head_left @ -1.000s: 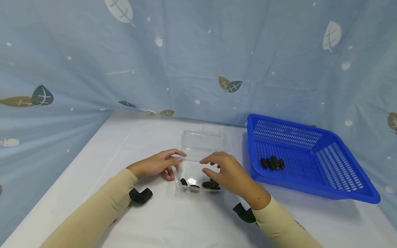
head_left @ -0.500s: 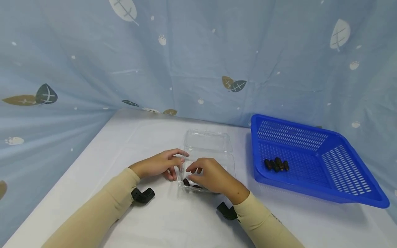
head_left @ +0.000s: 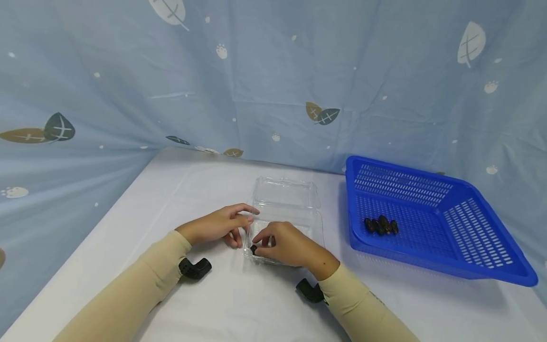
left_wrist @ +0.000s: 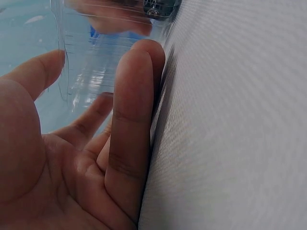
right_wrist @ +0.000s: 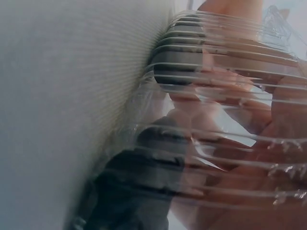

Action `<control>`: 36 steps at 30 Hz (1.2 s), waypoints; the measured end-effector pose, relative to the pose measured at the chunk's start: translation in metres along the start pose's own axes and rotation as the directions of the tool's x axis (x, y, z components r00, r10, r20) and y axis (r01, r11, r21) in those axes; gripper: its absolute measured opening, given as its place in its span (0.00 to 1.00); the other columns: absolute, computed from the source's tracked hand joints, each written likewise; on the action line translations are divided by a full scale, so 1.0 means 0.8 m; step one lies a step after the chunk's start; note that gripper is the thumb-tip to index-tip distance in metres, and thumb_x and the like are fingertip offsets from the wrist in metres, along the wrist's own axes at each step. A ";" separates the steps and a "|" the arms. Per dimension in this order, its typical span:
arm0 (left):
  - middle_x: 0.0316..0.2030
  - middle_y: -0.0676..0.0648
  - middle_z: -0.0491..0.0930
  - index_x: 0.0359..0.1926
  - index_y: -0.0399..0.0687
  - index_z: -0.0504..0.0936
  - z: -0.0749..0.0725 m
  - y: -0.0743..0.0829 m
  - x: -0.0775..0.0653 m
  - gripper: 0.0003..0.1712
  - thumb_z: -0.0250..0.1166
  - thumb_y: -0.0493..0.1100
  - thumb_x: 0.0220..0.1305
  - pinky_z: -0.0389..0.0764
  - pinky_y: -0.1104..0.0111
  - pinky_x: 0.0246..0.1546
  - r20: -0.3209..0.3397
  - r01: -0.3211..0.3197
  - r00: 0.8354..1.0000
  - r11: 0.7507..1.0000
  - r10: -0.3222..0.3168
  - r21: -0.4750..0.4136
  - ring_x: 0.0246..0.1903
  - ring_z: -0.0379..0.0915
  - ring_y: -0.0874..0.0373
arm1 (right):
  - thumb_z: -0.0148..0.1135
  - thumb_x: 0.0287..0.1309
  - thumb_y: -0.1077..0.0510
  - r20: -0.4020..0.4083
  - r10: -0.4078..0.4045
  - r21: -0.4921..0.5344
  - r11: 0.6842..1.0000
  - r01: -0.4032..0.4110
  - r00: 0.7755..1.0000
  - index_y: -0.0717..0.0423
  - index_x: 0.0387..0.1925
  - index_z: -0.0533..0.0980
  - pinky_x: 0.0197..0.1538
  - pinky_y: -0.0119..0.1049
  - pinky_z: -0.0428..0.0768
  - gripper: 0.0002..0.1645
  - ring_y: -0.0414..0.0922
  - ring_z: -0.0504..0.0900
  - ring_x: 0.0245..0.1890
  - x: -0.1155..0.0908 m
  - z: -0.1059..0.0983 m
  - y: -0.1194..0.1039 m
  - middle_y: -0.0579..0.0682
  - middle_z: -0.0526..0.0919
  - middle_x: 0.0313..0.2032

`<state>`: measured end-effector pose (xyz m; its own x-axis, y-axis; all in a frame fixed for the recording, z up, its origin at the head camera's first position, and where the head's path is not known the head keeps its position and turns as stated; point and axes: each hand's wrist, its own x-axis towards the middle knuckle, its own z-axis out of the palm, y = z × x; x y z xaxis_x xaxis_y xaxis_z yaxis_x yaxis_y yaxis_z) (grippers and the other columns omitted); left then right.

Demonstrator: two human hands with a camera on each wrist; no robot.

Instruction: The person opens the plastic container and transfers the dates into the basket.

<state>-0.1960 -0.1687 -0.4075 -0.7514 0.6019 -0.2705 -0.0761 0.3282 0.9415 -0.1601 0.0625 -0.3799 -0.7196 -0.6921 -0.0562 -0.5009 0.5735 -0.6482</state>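
A clear plastic clamshell box [head_left: 316, 221] lies with its lid folded back on the white table. My right hand [head_left: 284, 244] reaches into its near left part, pinching a dark brown date [head_left: 254, 249] between thumb and forefinger. Through the ribbed wall in the right wrist view, that date [right_wrist: 178, 52] shows between the fingertips, and more dates [right_wrist: 139, 182] lie along the near side. The right hand covers most of them in the head view. My left hand [head_left: 220, 225] rests beside the box's left wall, fingers loosely extended, with the thumb [left_wrist: 45, 72] touching the plastic.
A blue perforated basket [head_left: 401, 251] stands to the right, with several dates [head_left: 382, 225] at its left end. Behind the table hangs a blue leaf-print cloth [head_left: 273, 71]. Black curved devices [head_left: 194, 269] are fixed at both wrists.
My right hand has moved left and down across the box to its near left corner and closed on a date there. The left hand has stayed at the box's left wall.
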 end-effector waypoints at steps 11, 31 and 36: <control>0.45 0.41 0.78 0.71 0.53 0.65 -0.001 0.000 -0.002 0.29 0.55 0.55 0.76 0.87 0.65 0.32 -0.004 -0.003 1.000 1.000 0.003 0.011 0.29 0.83 0.54 | 0.71 0.58 0.61 0.007 -0.026 0.001 1.000 0.026 1.000 0.54 0.42 0.86 0.33 0.26 0.76 0.09 0.36 0.75 0.28 0.002 0.001 0.001 0.44 0.83 0.30; 0.45 0.42 0.79 0.72 0.53 0.65 -0.001 -0.002 0.003 0.29 0.55 0.56 0.76 0.86 0.65 0.31 -0.007 0.003 1.000 1.000 -0.003 0.011 0.28 0.83 0.54 | 0.70 0.56 0.67 -0.008 -0.003 0.114 0.993 0.004 1.000 0.55 0.37 0.75 0.37 0.27 0.79 0.11 0.39 0.79 0.33 0.000 0.001 0.000 0.47 0.84 0.36; 0.44 0.42 0.79 0.71 0.53 0.65 -0.001 -0.003 0.003 0.29 0.55 0.57 0.75 0.86 0.65 0.31 -0.010 0.005 1.000 1.000 -0.005 0.020 0.28 0.83 0.54 | 0.70 0.57 0.66 -0.012 0.000 0.120 0.993 0.001 1.000 0.54 0.38 0.75 0.38 0.27 0.80 0.12 0.38 0.80 0.33 0.000 0.002 0.000 0.46 0.85 0.36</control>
<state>-0.1985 -0.1684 -0.4101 -0.7573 0.5931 -0.2735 -0.0670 0.3460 0.9358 -0.1596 0.0619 -0.3813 -0.7257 -0.6864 -0.0471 -0.4405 0.5162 -0.7345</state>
